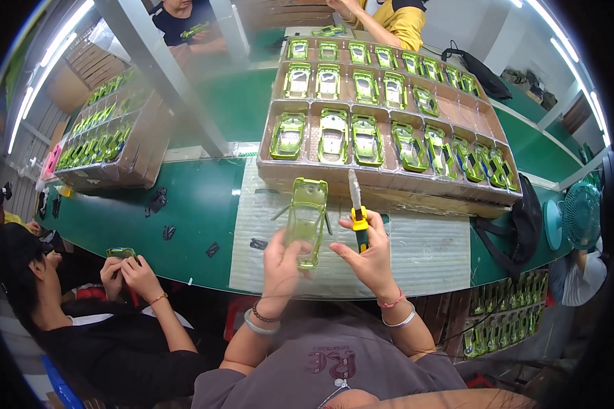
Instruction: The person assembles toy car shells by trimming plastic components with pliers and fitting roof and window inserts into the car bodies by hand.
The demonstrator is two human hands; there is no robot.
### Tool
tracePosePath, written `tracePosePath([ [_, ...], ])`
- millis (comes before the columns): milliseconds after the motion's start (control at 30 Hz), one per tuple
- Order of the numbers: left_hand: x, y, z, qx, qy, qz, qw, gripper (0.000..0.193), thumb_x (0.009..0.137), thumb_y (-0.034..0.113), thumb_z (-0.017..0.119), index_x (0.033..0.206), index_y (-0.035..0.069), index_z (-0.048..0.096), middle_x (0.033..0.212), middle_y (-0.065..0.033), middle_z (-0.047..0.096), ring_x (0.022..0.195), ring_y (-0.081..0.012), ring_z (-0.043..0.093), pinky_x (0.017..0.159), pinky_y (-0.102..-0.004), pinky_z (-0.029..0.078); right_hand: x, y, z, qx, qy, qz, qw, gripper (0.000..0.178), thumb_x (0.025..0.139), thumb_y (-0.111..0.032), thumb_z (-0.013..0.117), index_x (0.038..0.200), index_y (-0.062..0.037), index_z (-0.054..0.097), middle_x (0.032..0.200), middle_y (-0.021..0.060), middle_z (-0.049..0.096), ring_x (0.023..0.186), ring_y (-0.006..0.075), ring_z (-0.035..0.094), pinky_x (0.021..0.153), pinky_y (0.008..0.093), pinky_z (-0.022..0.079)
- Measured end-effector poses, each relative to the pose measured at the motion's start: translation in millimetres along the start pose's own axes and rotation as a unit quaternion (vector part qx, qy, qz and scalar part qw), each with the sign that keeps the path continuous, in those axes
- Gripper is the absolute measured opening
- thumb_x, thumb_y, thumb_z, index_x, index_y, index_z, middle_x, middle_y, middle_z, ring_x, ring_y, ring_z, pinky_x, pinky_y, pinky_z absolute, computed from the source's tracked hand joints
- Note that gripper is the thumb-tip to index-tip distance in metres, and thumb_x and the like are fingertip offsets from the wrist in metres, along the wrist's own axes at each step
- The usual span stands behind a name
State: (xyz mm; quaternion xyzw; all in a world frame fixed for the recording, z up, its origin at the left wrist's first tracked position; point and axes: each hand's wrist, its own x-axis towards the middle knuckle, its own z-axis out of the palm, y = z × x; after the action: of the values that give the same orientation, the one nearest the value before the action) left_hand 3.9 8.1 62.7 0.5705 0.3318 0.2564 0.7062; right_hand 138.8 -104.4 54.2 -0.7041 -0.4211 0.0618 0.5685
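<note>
In my left hand is a translucent green toy car body shell, held upright over the mat with the thumb across its lower part. Thin dark green pieces stick out at both sides of the shell. My right hand grips a utility knife by its yellow and dark handle. The knife's long pale blade points away from me, close to the front wall of the compartment box, and is apart from the shell. Some fingers of my right hand are hidden behind the handle.
A large divided box of green car shells stands just beyond my hands. Another such box sits at the left. Small black parts lie on the green table. A co-worker sits at my left; a teal fan stands right.
</note>
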Motion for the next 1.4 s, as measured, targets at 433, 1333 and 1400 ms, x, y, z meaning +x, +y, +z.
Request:
tracePosePath([
  [433, -15, -4, 10, -0.043, -0.063, -0.040, 0.996, 0.033, 0.092, 0.006, 0.045, 0.124, -0.003, 0.051, 0.092, -0.0066, 0.062, 0.073, -0.0122, 0.060, 0.046, -0.0242, 0.049, -3, 0, 0, 0.016, 0.038, -0.005, 0.999, 0.022, 0.077, 0.003, 0.069, 0.098, 0.0041, 0.066, 0.116, 0.0127, 0.056, 0.105, 0.0246, 0.057, 0.090, 0.0336, 0.046],
  [1333, -6, -5, 16, -0.036, 0.040, 0.130, 0.990, 0.063, 0.087, -0.002, 0.044, 0.145, 0.000, 0.019, 0.131, -0.0158, 0.040, 0.098, -0.0182, 0.056, 0.051, -0.0236, 0.055, -38, -22, -20, -0.410, -0.071, 0.009, 0.909, 0.037, 0.069, 0.002, 0.059, 0.106, 0.0015, 0.062, 0.138, 0.0203, 0.039, 0.135, 0.0414, 0.030, 0.110, 0.0567, 0.023],
  [1400, -9, -9, 19, -0.024, 0.039, 0.136, 0.990, 0.063, 0.087, -0.002, 0.044, 0.145, 0.000, 0.018, 0.131, -0.0161, 0.040, 0.098, -0.0184, 0.056, 0.051, -0.0236, 0.055, -38, -21, -18, -0.416, -0.071, 0.008, 0.907, 0.039, 0.069, 0.000, 0.059, 0.108, 0.0023, 0.062, 0.139, 0.0220, 0.038, 0.135, 0.0421, 0.029, 0.110, 0.0578, 0.022],
])
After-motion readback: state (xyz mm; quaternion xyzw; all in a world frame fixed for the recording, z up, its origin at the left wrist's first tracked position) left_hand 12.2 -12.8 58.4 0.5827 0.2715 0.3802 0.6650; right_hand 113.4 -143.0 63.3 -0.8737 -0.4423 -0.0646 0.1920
